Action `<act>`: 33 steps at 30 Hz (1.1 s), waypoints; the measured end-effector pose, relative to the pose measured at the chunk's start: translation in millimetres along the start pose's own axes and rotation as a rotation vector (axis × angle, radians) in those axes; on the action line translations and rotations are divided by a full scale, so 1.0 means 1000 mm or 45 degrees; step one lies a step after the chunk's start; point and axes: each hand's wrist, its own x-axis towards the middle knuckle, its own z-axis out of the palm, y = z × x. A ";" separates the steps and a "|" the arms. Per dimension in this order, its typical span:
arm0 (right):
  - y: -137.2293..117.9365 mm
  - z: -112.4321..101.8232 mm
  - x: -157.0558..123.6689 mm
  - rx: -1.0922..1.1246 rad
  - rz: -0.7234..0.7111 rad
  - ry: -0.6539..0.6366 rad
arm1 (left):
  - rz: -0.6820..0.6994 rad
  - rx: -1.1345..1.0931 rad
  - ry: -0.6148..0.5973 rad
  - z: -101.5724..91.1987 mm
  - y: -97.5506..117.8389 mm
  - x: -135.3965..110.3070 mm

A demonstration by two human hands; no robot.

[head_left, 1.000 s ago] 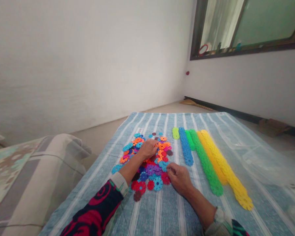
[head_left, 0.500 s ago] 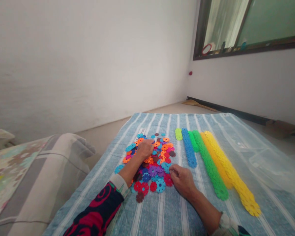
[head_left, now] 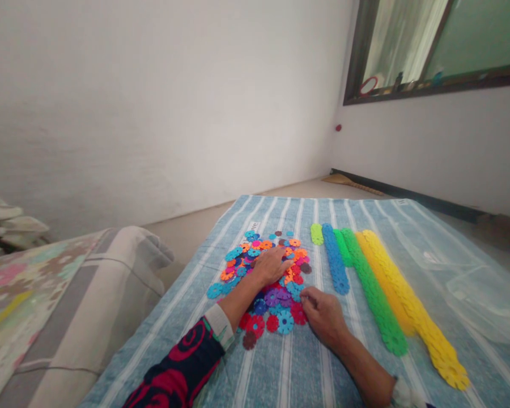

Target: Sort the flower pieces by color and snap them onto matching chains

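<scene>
A loose pile of flower-shaped plastic discs (head_left: pixel 285 322) in orange, red, purple, blue and brown lies on the striped cloth. Over its middle rests my left hand (head_left: pixel 272 266), palm down with the fingers stretched out and touching the discs. My right hand (head_left: pixel 323 311) is at the pile's right edge, its thumb and fingers pinched together beside a light blue disc; whatever is between them is hidden. Right of that hand lie rows of overlapped discs: a short lime row (head_left: pixel 317 234), a blue row (head_left: pixel 335 263), a green row (head_left: pixel 378 303) and a long yellow row (head_left: pixel 420 311).
A clear plastic bag (head_left: pixel 488 289) lies on the right of the blue striped cloth (head_left: pixel 195 340). To the left stands a surface under a grey and flowered cover (head_left: pixel 123 272). White walls (head_left: pixel 195 102) and a window (head_left: pixel 408 45) are behind; a broom (head_left: pixel 348 182) lies on the floor.
My left hand has slid right across the pile, and its fingers are now more stretched out. The right hand keeps its place beside the pile. The whole view has shifted slightly.
</scene>
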 end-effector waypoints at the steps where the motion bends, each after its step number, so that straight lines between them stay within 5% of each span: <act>1: 0.000 0.000 0.000 0.003 0.001 0.000 | 0.033 -0.027 0.007 0.000 -0.001 0.000; 5: 0.001 0.001 0.000 0.014 -0.002 0.009 | 0.055 -0.057 0.095 -0.003 -0.005 -0.001; 10: 0.000 0.000 0.000 0.009 0.000 0.005 | -0.321 0.117 0.149 -0.007 -0.009 -0.004; 19: 0.000 0.000 0.000 0.005 0.003 -0.001 | -0.072 -0.037 0.139 0.003 -0.017 -0.001; 25: -0.001 -0.001 0.000 0.010 -0.007 0.001 | -0.518 0.164 0.185 -0.009 -0.057 0.017; 33: -0.001 -0.001 0.001 0.013 -0.015 -0.001 | -0.774 0.213 0.161 -0.028 -0.087 0.039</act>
